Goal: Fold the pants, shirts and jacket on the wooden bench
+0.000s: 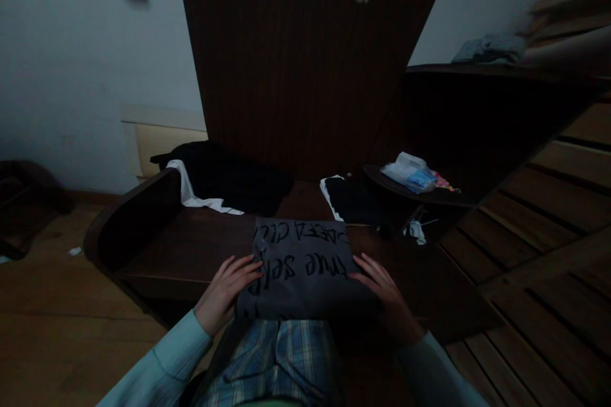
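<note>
A dark wooden panel [310, 63] rises beyond the grip, with two pale scuffed patches on its upper part. A pale wall [90, 63] lies beyond and to the left of the grip. The dark wooden desk [191, 238] spreads ahead of both hands and to either side, and wooden slats [554, 203] stand well off to the right. Ahead and left of the grip, a black garment [229, 172] is heaped on the desk, with white cloth [191, 194] along its near edge. The grey cloth [305, 267], folded and marked with black lettering that includes "true self", is directly between the person's hands. Blue plaid clothing [281, 356] shows just below it, toward the wearer. The right hand [384, 292] and the left hand [229, 283] lay their extended fingers on opposite side edges of the grey cloth; the thumbs are hidden, so whether either hand pinches it cannot be told. Ahead and slightly right lies a folded black cloth [351, 200] with a white edge. Farther right, a blue-and-white plastic packet [413, 175] rests on a small shelf [396, 187].
</note>
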### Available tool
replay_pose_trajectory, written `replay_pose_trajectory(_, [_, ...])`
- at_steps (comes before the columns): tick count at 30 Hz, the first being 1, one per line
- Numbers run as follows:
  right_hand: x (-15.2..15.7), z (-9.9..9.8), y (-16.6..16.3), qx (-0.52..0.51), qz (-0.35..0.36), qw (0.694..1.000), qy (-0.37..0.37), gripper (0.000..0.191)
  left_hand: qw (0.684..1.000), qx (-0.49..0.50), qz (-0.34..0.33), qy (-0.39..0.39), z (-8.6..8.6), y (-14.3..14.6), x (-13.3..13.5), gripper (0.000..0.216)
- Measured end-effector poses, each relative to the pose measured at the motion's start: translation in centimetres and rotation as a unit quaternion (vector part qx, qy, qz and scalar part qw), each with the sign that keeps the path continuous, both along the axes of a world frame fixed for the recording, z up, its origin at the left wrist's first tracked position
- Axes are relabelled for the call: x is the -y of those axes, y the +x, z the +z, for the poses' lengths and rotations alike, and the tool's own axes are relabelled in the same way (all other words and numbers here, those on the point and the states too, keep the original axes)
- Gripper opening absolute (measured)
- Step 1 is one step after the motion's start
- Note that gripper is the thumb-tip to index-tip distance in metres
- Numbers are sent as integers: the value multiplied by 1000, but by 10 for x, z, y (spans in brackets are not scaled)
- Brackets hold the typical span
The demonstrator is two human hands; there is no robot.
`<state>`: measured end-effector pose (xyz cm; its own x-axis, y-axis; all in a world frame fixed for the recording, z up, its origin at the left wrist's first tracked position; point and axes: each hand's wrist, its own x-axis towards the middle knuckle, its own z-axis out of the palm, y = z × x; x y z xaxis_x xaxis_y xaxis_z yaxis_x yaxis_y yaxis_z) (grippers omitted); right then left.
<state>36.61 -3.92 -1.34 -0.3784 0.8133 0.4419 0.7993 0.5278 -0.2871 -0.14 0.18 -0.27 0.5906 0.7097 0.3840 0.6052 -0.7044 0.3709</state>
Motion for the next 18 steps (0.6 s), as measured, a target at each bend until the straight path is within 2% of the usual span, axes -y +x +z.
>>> replay_pose_trajectory(4, [-4,18,-2,-104,6,994,-43,30,997,61,-7,-44,14,-3,-9,37])
replay_pose_trajectory(6, [-6,29,-7,-170,-14,984,-45,35,992,101,-11,-71,22,-3,-14,33])
replay_pose_trajectory(8, [-9,41,-14,-236,-49,969,-45,40,982,160,17,-95,32,-3,-16,28])
replay_pose_trajectory(10, [-11,51,-21,-306,-111,944,-50,37,964,229,68,-113,43,1,-15,26])
replay_pose_trajectory(13, [-17,64,-30,-404,-180,896,-51,35,931,322,120,-121,60,9,-12,36])
replay_pose_trajectory(16, [-29,74,-39,-465,-161,869,-56,44,899,393,131,-142,73,20,-17,46])
replay_pose_trajectory(18, [-43,76,-45,-498,-148,851,-76,47,876,430,122,-180,77,27,-30,51])
